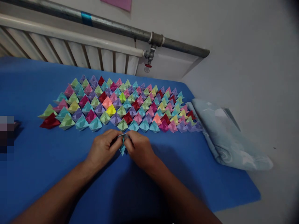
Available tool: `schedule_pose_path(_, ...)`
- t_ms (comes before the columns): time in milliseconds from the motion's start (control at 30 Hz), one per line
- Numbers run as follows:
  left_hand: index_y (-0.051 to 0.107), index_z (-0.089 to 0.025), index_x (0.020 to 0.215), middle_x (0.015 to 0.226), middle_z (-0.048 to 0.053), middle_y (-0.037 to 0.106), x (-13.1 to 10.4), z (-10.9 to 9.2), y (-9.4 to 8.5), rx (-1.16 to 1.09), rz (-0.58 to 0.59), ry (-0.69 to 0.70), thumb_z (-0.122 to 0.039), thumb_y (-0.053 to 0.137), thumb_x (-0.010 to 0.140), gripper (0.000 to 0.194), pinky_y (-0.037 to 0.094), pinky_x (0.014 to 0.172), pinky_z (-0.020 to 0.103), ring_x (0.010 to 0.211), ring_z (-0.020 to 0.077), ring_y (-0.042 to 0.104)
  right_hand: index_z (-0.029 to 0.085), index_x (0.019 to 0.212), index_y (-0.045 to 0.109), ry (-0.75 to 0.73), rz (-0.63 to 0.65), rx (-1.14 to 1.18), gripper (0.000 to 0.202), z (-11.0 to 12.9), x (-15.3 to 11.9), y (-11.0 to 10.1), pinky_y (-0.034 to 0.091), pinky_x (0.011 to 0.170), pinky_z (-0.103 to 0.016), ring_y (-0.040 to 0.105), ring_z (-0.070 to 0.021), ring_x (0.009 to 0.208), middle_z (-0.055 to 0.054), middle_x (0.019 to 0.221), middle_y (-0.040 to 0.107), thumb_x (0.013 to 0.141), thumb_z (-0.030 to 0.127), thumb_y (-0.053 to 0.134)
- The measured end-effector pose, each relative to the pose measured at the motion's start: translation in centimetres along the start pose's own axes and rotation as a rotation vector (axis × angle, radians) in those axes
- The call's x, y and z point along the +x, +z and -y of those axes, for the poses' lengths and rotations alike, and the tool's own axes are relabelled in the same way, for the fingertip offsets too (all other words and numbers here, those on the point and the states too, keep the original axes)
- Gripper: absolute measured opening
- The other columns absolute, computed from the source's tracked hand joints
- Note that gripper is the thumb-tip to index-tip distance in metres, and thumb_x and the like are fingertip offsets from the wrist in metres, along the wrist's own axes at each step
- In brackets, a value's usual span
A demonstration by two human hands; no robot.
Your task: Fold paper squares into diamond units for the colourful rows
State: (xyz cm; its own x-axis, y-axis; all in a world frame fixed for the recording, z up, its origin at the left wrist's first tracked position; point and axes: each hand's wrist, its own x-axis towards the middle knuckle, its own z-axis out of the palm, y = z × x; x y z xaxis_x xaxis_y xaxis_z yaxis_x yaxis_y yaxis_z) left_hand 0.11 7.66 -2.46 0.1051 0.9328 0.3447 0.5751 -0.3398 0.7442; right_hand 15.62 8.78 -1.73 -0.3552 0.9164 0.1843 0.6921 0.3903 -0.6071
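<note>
A small light-blue folded paper (122, 148) is pinched between my two hands, its pointed end hanging down. My left hand (102, 147) grips it from the left with thumb and fingers pressed together. On the other side my right hand (139, 146) pinches it the same way, the fingertips of both hands nearly touching. Just beyond them, several rows of colourful folded paper boats stand close together on the blue surface, among them a yellow boat (111, 110), a dark red boat (49, 120) at the left end and a pale green boat (122, 124) nearest my hands.
The blue surface (46, 161) reaches a white radiator (72, 53) and a metal pipe (116, 28) with a red-handled valve (148, 65). A folded pale cloth (224, 133) lies at the right by the wall. A pixelated patch hides something at the left edge.
</note>
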Motion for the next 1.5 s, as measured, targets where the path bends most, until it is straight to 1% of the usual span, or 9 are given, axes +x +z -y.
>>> schedule_pose_path(100,0.067,-0.02,0.074,0.07,-0.001,0.067,0.1,-0.2,-0.2,-0.007,0.029,-0.053,-0.029,0.051,0.087,0.022,0.046,0.061,0.023,0.065,0.0126,0.063,0.019,0.073,0.053,0.007,0.011,0.003,0.018,0.1,0.0,-0.1,0.033,0.061,-0.024,0.05,-0.0123,0.062,0.0,0.069,0.058,0.089,0.015,0.048)
schedule_pose_path(200,0.068,-0.022,0.077,0.072,-0.001,0.069,0.2,-0.3,-0.4,-0.014,0.063,-0.09,-0.033,0.052,0.086,0.021,0.046,0.06,0.023,0.065,0.0133,0.064,0.019,0.072,0.053,0.015,0.018,0.002,0.018,0.1,0.0,-0.1,0.033,0.061,-0.024,0.049,-0.0121,0.062,0.0,0.069,0.058,0.089,0.014,0.048)
schedule_pose_path(400,0.066,-0.021,0.071,0.069,-0.001,0.069,0.3,-0.2,-0.4,0.028,0.082,-0.052,-0.033,0.049,0.088,0.028,0.044,0.059,0.024,0.063,0.0132,0.063,0.02,0.069,0.05,0.028,-0.002,0.064,0.019,-0.2,0.1,-0.1,0.031,0.058,-0.023,0.046,-0.0106,0.057,0.002,0.063,0.054,0.087,0.015,0.047)
schedule_pose_path(533,0.068,-0.021,0.077,0.073,0.0,0.071,0.3,-0.1,-0.3,-0.004,0.088,-0.074,-0.034,0.051,0.087,0.024,0.045,0.061,0.024,0.067,0.0142,0.065,0.02,0.068,0.05,0.061,-0.023,0.112,0.018,-0.4,0.1,0.0,0.031,0.056,-0.023,0.044,-0.0096,0.054,0.004,0.06,0.051,0.086,0.016,0.048)
schedule_pose_path(733,0.06,-0.02,0.063,0.054,-0.004,0.055,0.5,-0.4,-0.6,0.032,0.117,-0.067,-0.034,0.049,0.086,0.029,0.038,0.054,0.022,0.052,0.0102,0.053,0.019,0.071,0.055,0.038,-0.013,0.095,0.016,-0.3,0.1,0.0,0.033,0.058,-0.022,0.047,-0.01,0.057,0.002,0.064,0.057,0.085,0.015,0.048)
schedule_pose_path(900,0.063,-0.02,0.071,0.062,-0.003,0.062,0.4,-0.2,-0.5,-0.002,0.116,-0.111,-0.035,0.051,0.085,0.024,0.04,0.055,0.022,0.057,0.0111,0.057,0.019,0.07,0.054,0.058,-0.009,0.083,0.015,-0.2,0.1,-0.1,0.032,0.057,-0.023,0.046,-0.0102,0.056,0.002,0.063,0.056,0.083,0.015,0.05)
schedule_pose_path(1300,0.058,-0.02,0.064,0.058,-0.003,0.057,0.5,0.0,-0.2,0.038,0.12,-0.076,-0.033,0.051,0.081,0.022,0.038,0.053,0.023,0.054,0.0107,0.054,0.02,0.065,0.05,0.02,-0.011,0.091,0.018,-0.9,0.3,0.4,0.032,0.058,-0.022,0.045,-0.01,0.058,0.004,0.061,0.05,0.082,0.015,0.049)
schedule_pose_path(1400,0.064,-0.02,0.074,0.062,-0.002,0.062,0.7,0.1,-0.6,-0.027,0.16,-0.146,-0.036,0.054,0.078,0.019,0.041,0.053,0.023,0.054,0.0114,0.055,0.019,0.067,0.055,0.034,0.018,0.111,0.017,-1.1,0.4,0.3,0.032,0.057,-0.021,0.046,-0.0094,0.058,0.004,0.062,0.052,0.082,0.013,0.05)
schedule_pose_path(1500,0.069,-0.02,0.094,0.077,0.001,0.07,1.0,0.3,-1.3,-0.157,0.2,-0.251,-0.04,0.058,0.075,0.03,0.048,0.057,0.025,0.063,0.0152,0.063,0.019,0.072,0.061,0.021,0.091,0.134,0.014,-1.3,0.4,0.1,0.036,0.06,-0.02,0.05,-0.0092,0.061,0.004,0.065,0.056,0.083,0.012,0.054)
